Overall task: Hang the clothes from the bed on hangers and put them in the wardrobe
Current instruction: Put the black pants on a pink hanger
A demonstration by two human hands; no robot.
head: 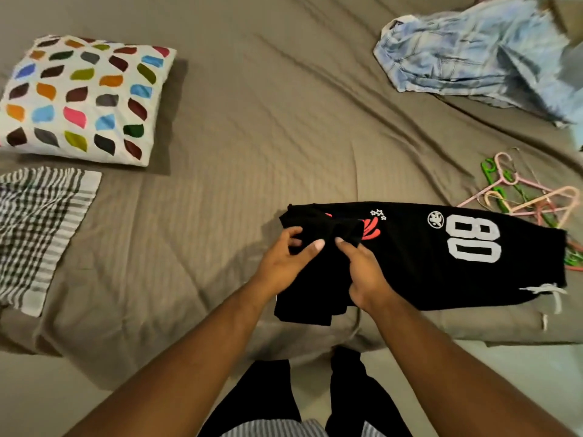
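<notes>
A black garment (410,263) with a white "80", red print and a white drawstring lies across the near edge of the bed (252,127). My left hand (284,257) grips its bunched left end, thumb on top. My right hand (362,269) pinches the same fabric right beside it. A heap of pink and green plastic hangers (520,197) lies just beyond the garment's right end, partly under it. A light blue denim garment (473,55) is crumpled at the far right of the bed.
A white pillow with coloured leaf shapes (85,96) sits at the far left. A grey checked cloth (34,228) lies in front of it. My legs in black (284,398) stand against the bed's near edge on a pale floor.
</notes>
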